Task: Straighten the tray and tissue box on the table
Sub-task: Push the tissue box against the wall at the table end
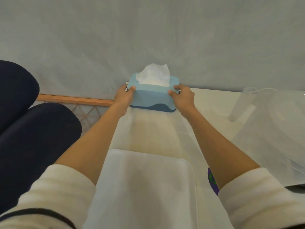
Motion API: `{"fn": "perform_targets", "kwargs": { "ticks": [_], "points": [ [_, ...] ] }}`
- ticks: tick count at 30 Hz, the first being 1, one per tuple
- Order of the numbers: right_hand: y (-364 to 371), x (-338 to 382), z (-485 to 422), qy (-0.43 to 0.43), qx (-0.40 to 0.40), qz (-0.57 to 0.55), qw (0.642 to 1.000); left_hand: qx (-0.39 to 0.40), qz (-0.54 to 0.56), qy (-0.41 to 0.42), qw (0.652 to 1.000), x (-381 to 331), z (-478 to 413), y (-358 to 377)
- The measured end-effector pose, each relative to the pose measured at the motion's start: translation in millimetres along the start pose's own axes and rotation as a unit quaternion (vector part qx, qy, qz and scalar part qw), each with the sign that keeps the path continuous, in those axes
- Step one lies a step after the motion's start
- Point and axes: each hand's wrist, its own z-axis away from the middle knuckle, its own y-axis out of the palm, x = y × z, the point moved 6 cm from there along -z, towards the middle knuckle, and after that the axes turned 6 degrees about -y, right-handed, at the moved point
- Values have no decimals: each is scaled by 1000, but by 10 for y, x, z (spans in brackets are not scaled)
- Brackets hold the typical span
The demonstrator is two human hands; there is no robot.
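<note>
A light blue tissue box with a darker blue base and a white tissue sticking out of its top stands at the far edge of the white table, against the wall. My left hand grips its left end and my right hand grips its right end, thumbs on the front face. A white rectangular tray lies on the table close to me, between my forearms.
A clear plastic jug or container stands on the right of the table. A purple object peeks out under my right forearm. Dark blue cushions and a wooden rail with netting lie to the left.
</note>
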Motion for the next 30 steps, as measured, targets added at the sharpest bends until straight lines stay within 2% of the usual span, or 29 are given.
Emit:
{"fn": "perform_targets", "kwargs": {
  "ticks": [19, 25, 28, 30],
  "points": [
    [72, 9, -105, 1, 22, 12, 1000, -38, 10, -24, 999, -26, 4, 32],
    [87, 46, -79, -2, 24, 35, 999, -52, -23, -28, 998, -14, 60, -7],
    [2, 187, 5, -23, 9, 86, 996, -81, -61, 5, 995, -92, 213, -98],
    [-56, 263, 106, -35, 14, 129, 991, -67, -114, 54, 990, -147, 343, -121]
  ]
}}
